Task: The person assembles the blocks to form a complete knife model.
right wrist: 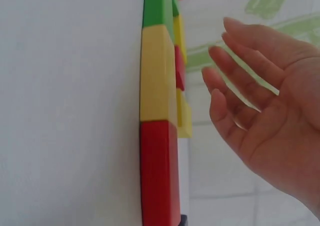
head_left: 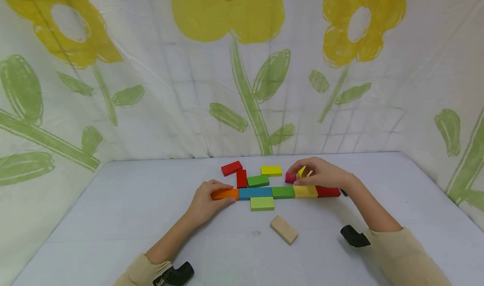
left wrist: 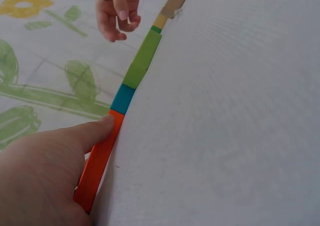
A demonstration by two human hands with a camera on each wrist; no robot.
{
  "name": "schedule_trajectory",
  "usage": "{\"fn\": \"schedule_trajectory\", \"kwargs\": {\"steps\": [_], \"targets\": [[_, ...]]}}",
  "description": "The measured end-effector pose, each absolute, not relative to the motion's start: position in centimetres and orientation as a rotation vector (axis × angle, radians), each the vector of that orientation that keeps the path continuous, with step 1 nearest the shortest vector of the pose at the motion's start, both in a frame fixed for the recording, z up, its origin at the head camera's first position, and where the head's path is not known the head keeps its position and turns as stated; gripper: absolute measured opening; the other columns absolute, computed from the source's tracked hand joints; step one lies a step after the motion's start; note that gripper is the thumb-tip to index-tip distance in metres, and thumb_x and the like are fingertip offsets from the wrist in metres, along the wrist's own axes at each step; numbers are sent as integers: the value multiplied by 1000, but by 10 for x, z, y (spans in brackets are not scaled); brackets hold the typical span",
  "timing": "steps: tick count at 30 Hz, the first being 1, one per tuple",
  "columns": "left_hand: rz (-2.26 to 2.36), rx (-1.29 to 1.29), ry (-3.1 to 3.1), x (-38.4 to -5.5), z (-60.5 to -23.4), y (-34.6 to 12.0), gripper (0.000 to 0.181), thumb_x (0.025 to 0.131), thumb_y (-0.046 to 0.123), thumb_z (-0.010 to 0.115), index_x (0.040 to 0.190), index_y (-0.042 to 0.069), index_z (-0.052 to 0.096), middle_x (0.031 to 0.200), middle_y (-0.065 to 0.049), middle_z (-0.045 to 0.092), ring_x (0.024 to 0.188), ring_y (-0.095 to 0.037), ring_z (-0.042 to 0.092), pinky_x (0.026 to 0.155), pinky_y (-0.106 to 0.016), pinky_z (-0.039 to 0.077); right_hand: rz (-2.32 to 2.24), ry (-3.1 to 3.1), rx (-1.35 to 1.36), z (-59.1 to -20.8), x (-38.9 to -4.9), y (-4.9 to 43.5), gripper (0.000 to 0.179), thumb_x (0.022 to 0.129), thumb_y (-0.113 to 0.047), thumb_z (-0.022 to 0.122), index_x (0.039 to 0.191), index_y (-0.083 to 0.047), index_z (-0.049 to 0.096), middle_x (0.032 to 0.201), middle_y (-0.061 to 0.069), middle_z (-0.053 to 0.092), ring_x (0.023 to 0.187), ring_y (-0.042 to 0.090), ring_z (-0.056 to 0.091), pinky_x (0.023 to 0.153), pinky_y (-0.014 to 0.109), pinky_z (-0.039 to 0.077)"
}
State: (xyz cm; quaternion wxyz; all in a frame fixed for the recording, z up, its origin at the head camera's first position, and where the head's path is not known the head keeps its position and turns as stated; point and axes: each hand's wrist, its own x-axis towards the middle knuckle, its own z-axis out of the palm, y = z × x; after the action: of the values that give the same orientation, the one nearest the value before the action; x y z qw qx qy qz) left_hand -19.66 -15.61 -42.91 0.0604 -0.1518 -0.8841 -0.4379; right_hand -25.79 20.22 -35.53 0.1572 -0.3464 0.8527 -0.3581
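Observation:
My left hand (head_left: 204,201) grips an orange block (head_left: 227,195), thumb on its near side and fingers over the far side. That block is the left end of a straight row, followed by a blue block (head_left: 255,193), a green block (head_left: 283,192), a pale yellow block (head_left: 306,191) and a dark red block (head_left: 328,191). Over the row's right part hovers my right hand (head_left: 321,173), fingers loosely bent; the right wrist view shows nothing between them. In the head view it partly covers a crimson block (head_left: 290,177) and a bright yellow block (head_left: 301,172) behind the row.
A light green block (head_left: 262,203) lies against the near side of the row. Closer to me is a plain wooden block (head_left: 284,229). Behind the row lie two red blocks (head_left: 232,168), a green block (head_left: 258,181) and a yellow block (head_left: 271,171). A flower-painted cloth backs the table.

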Motion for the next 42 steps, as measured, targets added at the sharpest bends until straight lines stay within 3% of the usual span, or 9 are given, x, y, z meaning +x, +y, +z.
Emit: {"fn": "schedule_trajectory", "kwargs": {"steps": [12, 19, 24, 33, 42], "targets": [[-1321, -443, -2685, -196, -429, -156, 33, 81, 25, 80, 112, 17, 74, 104, 2, 65, 101, -18, 52, 81, -37, 45, -998, 2494, -925, -366, -283, 217, 27, 95, -4, 58, 121, -3, 64, 125, 16, 60, 107, 30, 54, 87, 36, 49], [-1330, -450, -2681, -196, -430, -156, 32, 81, 26, 80, 112, 18, 74, 103, 3, 65, 101, -18, 52, 81, -36, 45, -931, 2466, -860, -375, -294, 221, 29, 94, -4, 54, 119, -9, 68, 137, 20, 47, 118, 35, 47, 94, 47, 45], [-1330, -470, -2672, -196, -429, -156, 32, 81, 26, 80, 112, 17, 74, 103, 3, 65, 100, -17, 53, 81, -36, 44, -908, 2456, -783, -375, -294, 226, 32, 92, -3, 52, 120, -10, 68, 137, 19, 47, 119, 37, 46, 96, 52, 43], [-1321, -457, -2676, -196, -428, -155, 32, 81, 26, 80, 112, 17, 74, 103, 3, 65, 101, -18, 53, 82, -37, 44, -956, 2440, -663, -371, -289, 239, 38, 92, -4, 58, 129, -6, 61, 135, 18, 49, 105, 30, 52, 86, 40, 49], [-1328, -455, -2673, -197, -429, -157, 32, 81, 27, 80, 111, 18, 75, 104, 3, 65, 100, -18, 52, 80, -37, 44, -918, 2565, -632, -376, -291, 243, 36, 89, -12, 69, 123, -1, 64, 119, 16, 61, 87, 24, 55, 75, 31, 50]]}}
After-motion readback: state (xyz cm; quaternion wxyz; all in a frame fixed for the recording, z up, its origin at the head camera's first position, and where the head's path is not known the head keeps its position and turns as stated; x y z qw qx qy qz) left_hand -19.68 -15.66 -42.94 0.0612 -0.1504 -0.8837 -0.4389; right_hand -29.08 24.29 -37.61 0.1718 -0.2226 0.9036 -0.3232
